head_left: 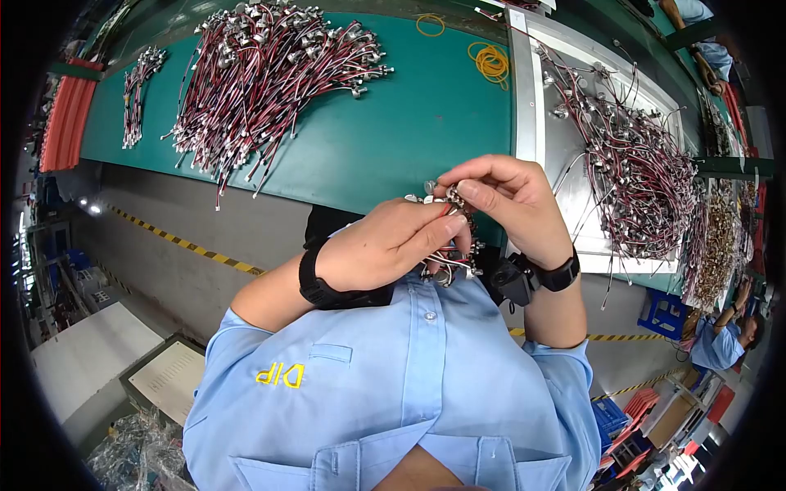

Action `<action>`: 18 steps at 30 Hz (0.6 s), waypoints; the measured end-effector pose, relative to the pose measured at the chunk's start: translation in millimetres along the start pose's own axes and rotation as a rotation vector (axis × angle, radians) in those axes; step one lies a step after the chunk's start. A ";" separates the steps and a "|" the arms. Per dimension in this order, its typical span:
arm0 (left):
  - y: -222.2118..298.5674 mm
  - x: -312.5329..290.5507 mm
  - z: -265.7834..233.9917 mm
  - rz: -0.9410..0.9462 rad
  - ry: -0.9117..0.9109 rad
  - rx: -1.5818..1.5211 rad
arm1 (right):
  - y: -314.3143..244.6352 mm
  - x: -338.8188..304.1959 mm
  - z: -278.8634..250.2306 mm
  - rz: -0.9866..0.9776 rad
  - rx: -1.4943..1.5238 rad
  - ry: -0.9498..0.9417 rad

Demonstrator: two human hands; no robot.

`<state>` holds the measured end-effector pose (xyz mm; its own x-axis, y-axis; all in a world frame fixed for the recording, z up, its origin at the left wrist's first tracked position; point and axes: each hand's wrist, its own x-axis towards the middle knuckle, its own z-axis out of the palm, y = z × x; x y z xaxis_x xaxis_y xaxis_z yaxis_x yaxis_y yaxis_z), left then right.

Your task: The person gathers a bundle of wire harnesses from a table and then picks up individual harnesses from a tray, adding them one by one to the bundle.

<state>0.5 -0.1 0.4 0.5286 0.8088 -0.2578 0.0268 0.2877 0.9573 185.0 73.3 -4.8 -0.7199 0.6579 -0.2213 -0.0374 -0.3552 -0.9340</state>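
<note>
My left hand [385,239] is closed around a small bundle of wire harnesses [444,260], held in front of my shirt at the table's near edge. Red, white and dark wires with silvery metal ends stick out below and beyond its fingers. My right hand [524,209] meets the bundle from the other side. Its thumb and forefinger are bent together at the bundle's upper end, over silvery round metal parts [431,188]. The fingertips partly cover what they pinch, so I cannot tell whether one harness is singled out there.
A big heap of wire harnesses [262,82] lies on the green table [434,106], with a smaller bunch [137,94] to its left. Yellow rubber bands [490,64] lie near a white-framed tray [526,106], which holds tangled harnesses [634,180]. Co-workers sit at the far right.
</note>
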 end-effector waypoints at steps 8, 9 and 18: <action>-11.2 1.1 -0.2 0.053 0.063 -0.006 | -3.3 -12.0 -4.8 -0.248 -0.086 0.011; -12.7 1.2 -0.9 0.087 0.094 -0.003 | -3.5 -13.3 -4.6 -0.277 -0.117 0.022; -9.6 5.8 1.0 0.074 0.131 -0.040 | 3.1 -18.1 -7.3 -0.328 -0.124 0.079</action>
<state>4.1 1.3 -10.2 0.4123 0.8878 -0.2044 -0.0435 0.2433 0.9690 203.0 65.2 -5.8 -0.6272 0.7748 0.0798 -0.1701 -0.0363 -0.9847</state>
